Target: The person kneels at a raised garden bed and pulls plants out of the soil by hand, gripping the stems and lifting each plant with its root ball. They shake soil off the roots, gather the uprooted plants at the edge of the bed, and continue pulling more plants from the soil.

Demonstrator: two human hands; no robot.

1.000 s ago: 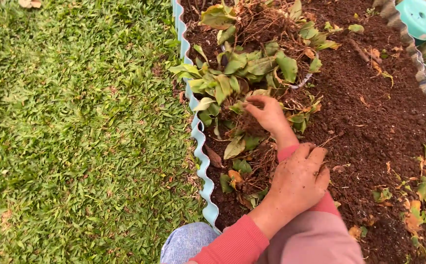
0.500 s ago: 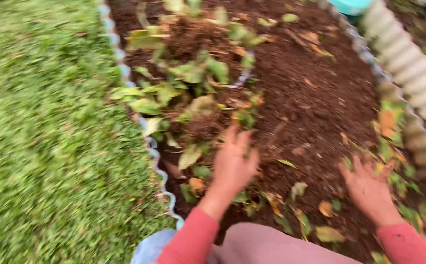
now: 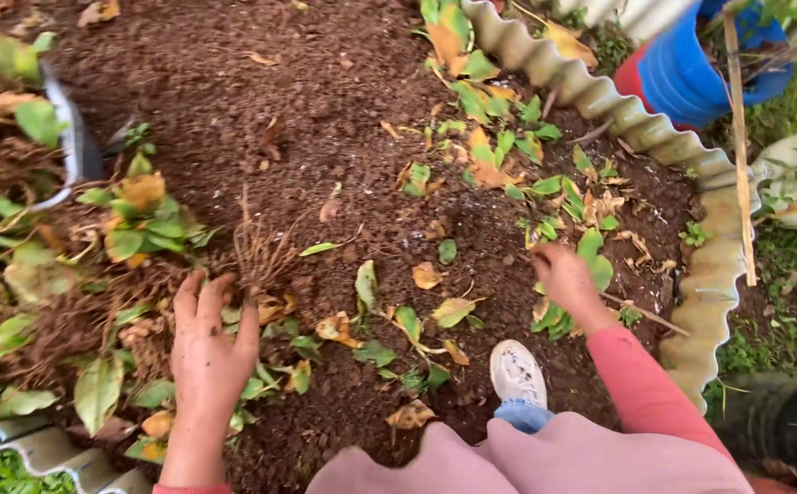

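View from above of a raised garden bed of dark soil [image 3: 325,101] bounded by a corrugated edging [image 3: 654,128]. Far left of the left hand lies a heap of pulled plants [image 3: 133,220] with green and yellowed leaves, resting against the bed's left border. The left hand [image 3: 208,338] lies flat on the soil, palm down, fingers spread and released, grasping nothing; its fingertips touch the heap's near edge, and a tuft of dry roots [image 3: 261,252] stands just beyond them. Between the two hands, scattered fallen leaves [image 3: 417,316] lie on the soil, and a white shoe toe [image 3: 517,373] shows near the lower edge. The right hand [image 3: 561,274] is partly curled, reaching down among small green seedlings [image 3: 581,247] near the right edging; whether it grips one cannot be told. Beyond the edging, well apart to the right, stand a blue container [image 3: 682,73] and a thin stick [image 3: 741,137].
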